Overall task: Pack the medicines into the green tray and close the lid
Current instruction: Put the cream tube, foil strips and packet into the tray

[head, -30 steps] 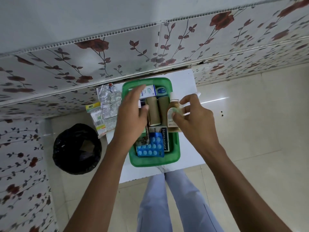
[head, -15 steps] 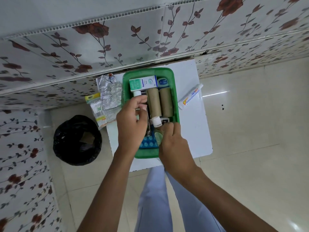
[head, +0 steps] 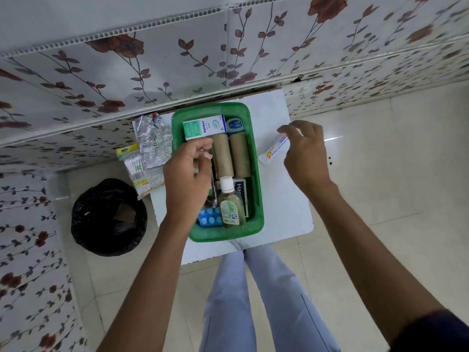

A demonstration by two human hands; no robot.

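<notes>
The green tray stands on a small white table. Inside it lie an Optibex box, two brown rolls, a Hansaplast box, a blue blister pack and a clear bottle with a white cap, flat on its side. My left hand hovers over the tray's left side with curled fingers; what it holds is hidden. My right hand is spread over a white ointment tube lying on the table right of the tray. No lid is in view.
Silver blister strips and a cotton swab pack lie at the table's left edge. A black-lined bin stands on the floor to the left. A flowered wall runs behind the table. My legs are at its near edge.
My right hand laid the clear bottle in the tray's near end, let go and moved right over the ointment tube. My left hand stayed over the tray's left side.
</notes>
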